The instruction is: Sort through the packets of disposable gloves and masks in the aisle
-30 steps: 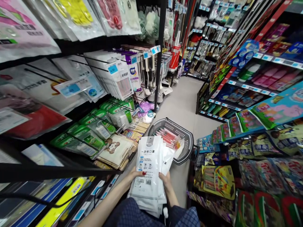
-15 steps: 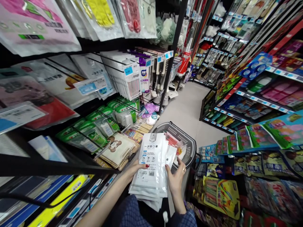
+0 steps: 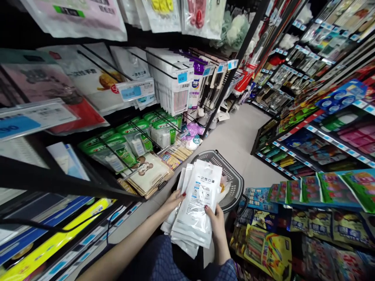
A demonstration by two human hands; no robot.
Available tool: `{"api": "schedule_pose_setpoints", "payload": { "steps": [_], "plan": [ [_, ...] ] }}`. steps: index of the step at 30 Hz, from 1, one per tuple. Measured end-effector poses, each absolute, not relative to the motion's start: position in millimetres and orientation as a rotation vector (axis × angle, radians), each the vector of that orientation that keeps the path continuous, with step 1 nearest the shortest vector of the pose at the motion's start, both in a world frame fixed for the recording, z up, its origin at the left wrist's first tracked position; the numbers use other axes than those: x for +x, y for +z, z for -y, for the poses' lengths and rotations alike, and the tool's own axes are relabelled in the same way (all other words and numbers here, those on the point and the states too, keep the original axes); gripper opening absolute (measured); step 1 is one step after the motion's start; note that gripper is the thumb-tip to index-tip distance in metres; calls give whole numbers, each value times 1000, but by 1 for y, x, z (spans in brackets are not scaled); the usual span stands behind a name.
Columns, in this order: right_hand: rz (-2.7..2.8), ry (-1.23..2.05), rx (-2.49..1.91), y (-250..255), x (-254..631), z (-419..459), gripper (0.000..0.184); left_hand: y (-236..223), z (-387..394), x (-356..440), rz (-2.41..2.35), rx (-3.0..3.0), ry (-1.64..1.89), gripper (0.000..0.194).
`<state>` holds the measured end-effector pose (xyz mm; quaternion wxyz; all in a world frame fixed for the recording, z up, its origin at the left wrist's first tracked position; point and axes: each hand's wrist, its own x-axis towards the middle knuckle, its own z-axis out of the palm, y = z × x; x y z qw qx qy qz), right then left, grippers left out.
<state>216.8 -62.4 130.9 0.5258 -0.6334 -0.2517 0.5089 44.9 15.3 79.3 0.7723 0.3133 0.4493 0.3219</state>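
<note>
A stack of white plastic mask packets [image 3: 195, 207] with black print is held low in the middle of the head view. My right hand [image 3: 217, 223] grips the stack's right lower edge, thumb on the front packet. My left hand [image 3: 173, 200] touches the left side of the stack, its fingers partly behind the packets. Just beyond the packets a grey shopping basket [image 3: 236, 183] stands on the floor with red and white packets inside.
Black wire shelving on the left carries hanging packets, green packs [image 3: 123, 144] and a bear-print pouch [image 3: 148, 173]. Shelves of colourful goods [image 3: 310, 187] run along the right. A pale floor aisle [image 3: 237, 144] leads away between them.
My right hand has moved onto the front of the stack and shifted the top packets to the right. The camera view has turned slightly left and tilted up.
</note>
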Motion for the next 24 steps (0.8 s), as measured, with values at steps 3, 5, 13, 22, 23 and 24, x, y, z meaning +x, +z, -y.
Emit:
{"api": "schedule_pose_setpoints", "payload": {
  "steps": [3, 5, 13, 22, 23, 24],
  "plan": [
    [452, 1190, -1515, 131, 228, 70, 41, 78, -16, 45, -973, 726, 699, 66],
    [387, 1194, -1504, 130, 234, 75, 44, 79, -18, 47, -975, 757, 698, 64],
    [333, 1129, -1574, 146, 257, 86, 48, 83, -17, 49, -1013, 873, 715, 55],
    [596, 991, -1700, 140, 252, 73, 38, 83, -14, 49, -1125, 949, 721, 60],
    [594, 971, -1719, 133, 246, 72, 38, 82, -13, 49, -1132, 949, 731, 61],
    [589, 947, -1736, 126, 240, 71, 39, 82, -13, 48, -1139, 946, 743, 60]
  ]
}}
